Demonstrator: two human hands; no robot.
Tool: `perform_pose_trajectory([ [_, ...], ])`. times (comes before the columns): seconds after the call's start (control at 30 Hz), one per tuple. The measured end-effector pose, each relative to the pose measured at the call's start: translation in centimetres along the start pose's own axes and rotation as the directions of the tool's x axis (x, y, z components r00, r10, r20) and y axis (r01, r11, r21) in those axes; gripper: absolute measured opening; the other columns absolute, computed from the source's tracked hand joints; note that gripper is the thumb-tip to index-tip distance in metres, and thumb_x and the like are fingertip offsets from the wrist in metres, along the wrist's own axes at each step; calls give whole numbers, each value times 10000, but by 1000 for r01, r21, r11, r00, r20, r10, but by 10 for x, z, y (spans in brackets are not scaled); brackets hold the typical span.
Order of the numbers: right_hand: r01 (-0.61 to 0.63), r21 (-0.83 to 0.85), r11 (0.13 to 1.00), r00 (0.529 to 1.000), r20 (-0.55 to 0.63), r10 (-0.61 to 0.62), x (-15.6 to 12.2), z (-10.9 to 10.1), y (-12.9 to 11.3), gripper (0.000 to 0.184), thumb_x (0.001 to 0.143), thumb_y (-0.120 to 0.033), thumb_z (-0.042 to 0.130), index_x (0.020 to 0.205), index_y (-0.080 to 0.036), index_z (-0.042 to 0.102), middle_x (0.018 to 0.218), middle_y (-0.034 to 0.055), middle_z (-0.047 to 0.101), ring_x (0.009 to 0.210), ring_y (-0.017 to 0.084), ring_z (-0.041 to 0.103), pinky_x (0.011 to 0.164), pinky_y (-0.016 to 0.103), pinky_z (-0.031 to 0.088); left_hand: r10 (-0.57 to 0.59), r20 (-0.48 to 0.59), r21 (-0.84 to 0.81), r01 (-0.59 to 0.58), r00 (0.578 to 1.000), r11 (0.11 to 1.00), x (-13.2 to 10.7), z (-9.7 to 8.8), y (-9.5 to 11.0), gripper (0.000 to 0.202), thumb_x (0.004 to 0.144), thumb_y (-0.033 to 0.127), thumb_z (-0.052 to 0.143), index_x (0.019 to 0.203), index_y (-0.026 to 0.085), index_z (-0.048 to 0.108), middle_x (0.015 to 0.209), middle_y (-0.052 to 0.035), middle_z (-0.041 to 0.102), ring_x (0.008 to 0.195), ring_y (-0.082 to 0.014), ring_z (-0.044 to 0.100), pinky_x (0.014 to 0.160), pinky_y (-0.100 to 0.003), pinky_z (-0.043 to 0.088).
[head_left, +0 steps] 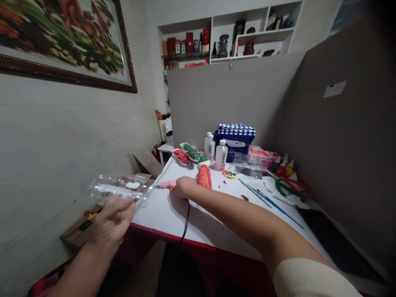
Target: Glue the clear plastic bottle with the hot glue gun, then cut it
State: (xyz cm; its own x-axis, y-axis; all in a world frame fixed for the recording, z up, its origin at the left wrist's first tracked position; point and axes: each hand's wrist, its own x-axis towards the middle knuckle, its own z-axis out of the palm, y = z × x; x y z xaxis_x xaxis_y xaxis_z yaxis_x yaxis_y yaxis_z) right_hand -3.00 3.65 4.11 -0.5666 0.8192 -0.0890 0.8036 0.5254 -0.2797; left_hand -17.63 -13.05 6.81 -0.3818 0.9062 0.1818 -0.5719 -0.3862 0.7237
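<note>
My left hand (113, 216) grips a clear plastic package (120, 187) with white patches, held up past the table's left edge. In my right hand (185, 187) is a pink glue gun (167, 184) with an orange trigger, its nozzle pointing left toward the package. Whether the nozzle touches the plastic I cannot tell. A black cord (187, 222) runs down from the glue gun over the front edge. Just behind my right hand lies a fuzzy orange-red piece (204, 176), partly hidden by my forearm.
White-topped table (161, 214). At its back are red and green wrapped pieces (192, 152), bottles (220, 156) and a blue bag (236, 142). To the right lie paintbrushes (272, 202), scissors (292, 185), paint bottles (283, 168) and a black panel (340, 243). Grey partitions (235, 95) stand behind.
</note>
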Motion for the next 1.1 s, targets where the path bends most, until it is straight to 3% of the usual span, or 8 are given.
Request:
perform_pose_trajectory([
  [0.27, 54, 523, 850, 996, -89, -8, -27, -12, 4, 331, 953, -312, 617, 1250, -169, 582, 1269, 98, 604, 1062, 248, 635, 879, 457, 552, -95, 180, 41, 89, 979, 995, -6, 13, -9, 383, 595, 47, 763, 930, 205, 666, 861, -32, 760, 960, -264, 723, 896, -349, 590],
  [0.47, 102, 945, 310, 971, -26, -239, -77, -16, 6, 528, 988, -591, 387, 1049, -137, 649, 943, 87, 682, 818, 180, 689, 737, 348, 586, -171, 218, 167, 136, 961, 977, -20, 31, -15, 316, 673, 106, 747, 965, 211, 682, 958, -42, 757, 1013, -301, 705, 844, -382, 600],
  [0.57, 90, 994, 64, 967, -71, -246, -108, -7, 13, 503, 820, -651, 632, 979, -174, 638, 922, 59, 680, 788, 157, 674, 736, 308, 560, -123, 240, 235, 65, 963, 970, -26, 44, -29, 406, 670, 109, 758, 1046, 239, 677, 1029, 4, 740, 1033, -265, 690, 862, -309, 574],
  [0.77, 202, 966, -162, 975, -214, -60, -147, -2, 46, 500, 610, -489, 858, 940, -176, 650, 783, 16, 683, 733, 154, 657, 773, 318, 506, -36, 420, 465, -181, 907, 867, -28, 64, -63, 605, 541, 17, 835, 1059, 300, 701, 1264, -18, 634, 1301, -289, 507, 1074, -369, 437],
  [0.83, 271, 947, -170, 962, -273, 9, -159, -5, 61, 479, 620, -418, 865, 975, -181, 646, 732, -11, 669, 693, 143, 648, 747, 308, 496, -146, 534, 499, -171, 833, 850, -22, 65, -68, 528, 543, 21, 837, 988, 285, 730, 1388, -19, 554, 1445, -303, 305, 1136, -373, 352],
  [0.9, 352, 925, -144, 936, -344, 76, -172, -9, 78, 433, 647, -363, 857, 983, -192, 643, 683, -41, 642, 660, 128, 626, 717, 287, 480, -409, 658, 563, -53, 632, 825, -12, 65, -70, 584, 616, 81, 818, 1149, 284, 692, 1512, -42, 438, 1482, -323, 200, 1131, -405, 341],
  [1.0, 461, 887, -43, 881, -450, 147, -192, -12, 101, 339, 699, -329, 830, 959, -208, 649, 662, -53, 625, 661, 128, 603, 699, 280, 461, -545, 710, 592, 42, 446, 805, 3, 65, -75, 913, 487, 162, 896, 1338, 236, 574, 1446, -153, 499, 1285, -402, 490, 1001, -471, 446],
  [1.1, 519, 851, 76, 833, -524, 176, -207, -11, 118, 255, 753, -300, 785, 954, -224, 646, 689, -45, 628, 679, 139, 589, 703, 296, 456, -754, 644, 734, 176, 126, 656, 8, 75, -84, 1253, 462, 263, 920, 1528, 295, 263, 1435, -166, 477, 1139, -345, 596, 966, -473, 443],
])
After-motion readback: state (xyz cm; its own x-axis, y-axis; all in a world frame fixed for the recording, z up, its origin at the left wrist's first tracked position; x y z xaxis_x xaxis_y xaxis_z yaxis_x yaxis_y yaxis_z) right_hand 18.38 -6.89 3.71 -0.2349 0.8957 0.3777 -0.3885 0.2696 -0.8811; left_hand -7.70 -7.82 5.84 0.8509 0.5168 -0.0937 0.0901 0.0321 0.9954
